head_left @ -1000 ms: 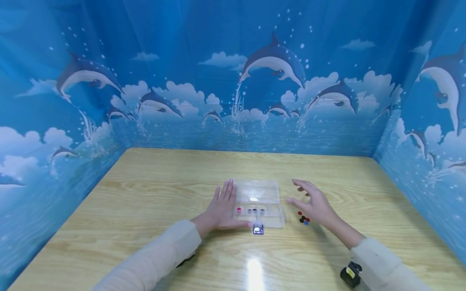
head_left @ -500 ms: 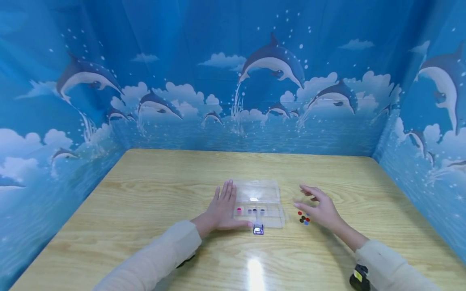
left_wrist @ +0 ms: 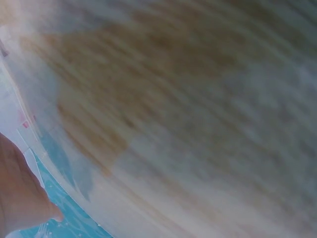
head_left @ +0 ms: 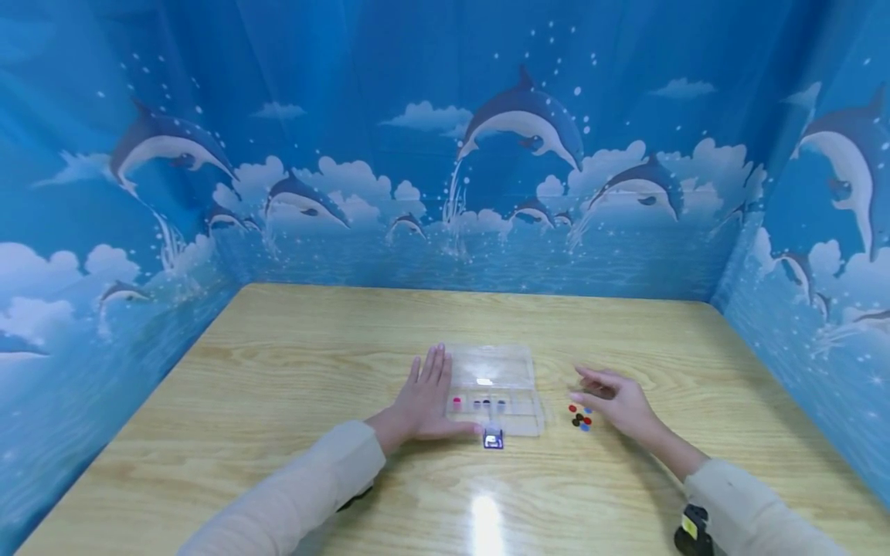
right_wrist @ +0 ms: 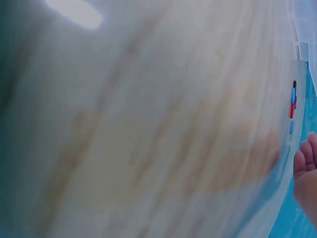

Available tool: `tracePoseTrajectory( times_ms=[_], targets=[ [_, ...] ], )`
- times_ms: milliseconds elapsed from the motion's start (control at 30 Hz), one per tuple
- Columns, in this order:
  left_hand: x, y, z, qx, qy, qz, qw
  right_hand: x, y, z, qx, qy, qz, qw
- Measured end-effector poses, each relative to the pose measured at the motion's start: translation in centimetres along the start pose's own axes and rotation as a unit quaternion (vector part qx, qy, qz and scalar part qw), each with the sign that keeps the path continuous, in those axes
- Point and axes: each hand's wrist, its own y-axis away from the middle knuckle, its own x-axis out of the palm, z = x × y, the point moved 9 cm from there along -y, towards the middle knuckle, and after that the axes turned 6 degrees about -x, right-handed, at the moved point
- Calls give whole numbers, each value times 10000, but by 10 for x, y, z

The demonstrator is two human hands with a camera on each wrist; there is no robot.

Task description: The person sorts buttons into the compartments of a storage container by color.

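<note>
A clear plastic compartment box (head_left: 521, 423) lies on the wooden table with its lid folded back, away from the person. Inside it, in one row, are a pink piece (head_left: 456, 401) and several dark and bluish ones (head_left: 487, 403). My left hand (head_left: 426, 398) lies with straight fingers along the box's left side, its thumb by the front latch (head_left: 493, 439). Right of the box, a small group of red, black and blue round pieces (head_left: 580, 419) rests on the table. Just above and beside them hovers my right hand (head_left: 619, 400), fingers loosely bent, with nothing visible in its grasp.
The wood-grain table (head_left: 313, 347) stretches out on all sides of the box. A blue curtain (head_left: 389, 154) printed with dolphins rises behind the table and along both sides. A black wrist device (head_left: 693, 530) sits under the right sleeve.
My right hand has drawn away from the box, rightward and toward the person, with thumb and fingers coming closer together. My left hand and the box have stayed put.
</note>
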Motion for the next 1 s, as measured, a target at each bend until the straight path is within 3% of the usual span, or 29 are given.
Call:
tracePoseTrajectory(
  times_ms=[400,1000],
  targets=[
    [0,-2,1,-89,54,11,9999,2,0,-8,-6,-324,239,9992],
    [0,0,1,-90,78,71,9999,14,0,-11,-146,-213,738,9969]
  ],
)
